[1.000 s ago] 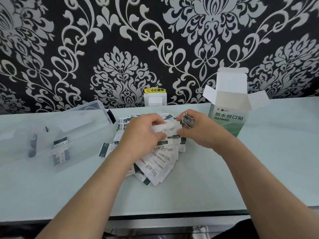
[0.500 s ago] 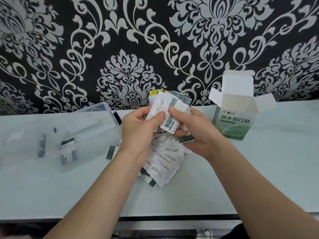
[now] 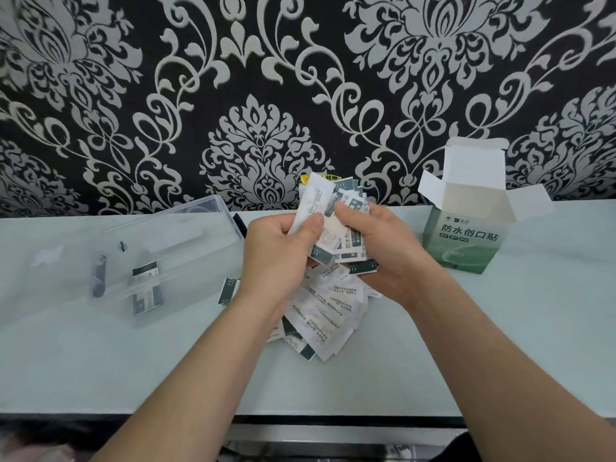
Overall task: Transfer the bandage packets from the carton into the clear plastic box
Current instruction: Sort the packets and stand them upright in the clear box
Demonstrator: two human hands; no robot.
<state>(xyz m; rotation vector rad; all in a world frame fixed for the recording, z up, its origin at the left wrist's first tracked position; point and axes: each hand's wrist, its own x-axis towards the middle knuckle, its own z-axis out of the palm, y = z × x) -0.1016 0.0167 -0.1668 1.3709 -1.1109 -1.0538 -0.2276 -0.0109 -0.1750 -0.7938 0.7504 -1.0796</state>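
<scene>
Now left hand [image 3: 276, 251] and right hand [image 3: 390, 258], fingers curled, pinch bandage packets [image 3: 333, 225] lifted off the desk [image 3: 500, 328] pile [image 3: 328, 311], next into clear plastic box [image 3: 186, 235].

1. L hand [image 3: 276, 251] & R hand [image 3: 390, 248]: bare, mid-frame, short plain nails.
2. L forearm [image 3: 200, 378] & R forearm [image 3: 500, 361]: bare down to bottom edge, lower left & lower right.
3. Dark cloth [image 3: 466, 448], bottom right; garment type unclear.

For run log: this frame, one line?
left hand, right hand: grip packet stack | loose packets: table | clear plastic box: some packets | carton: open
</scene>
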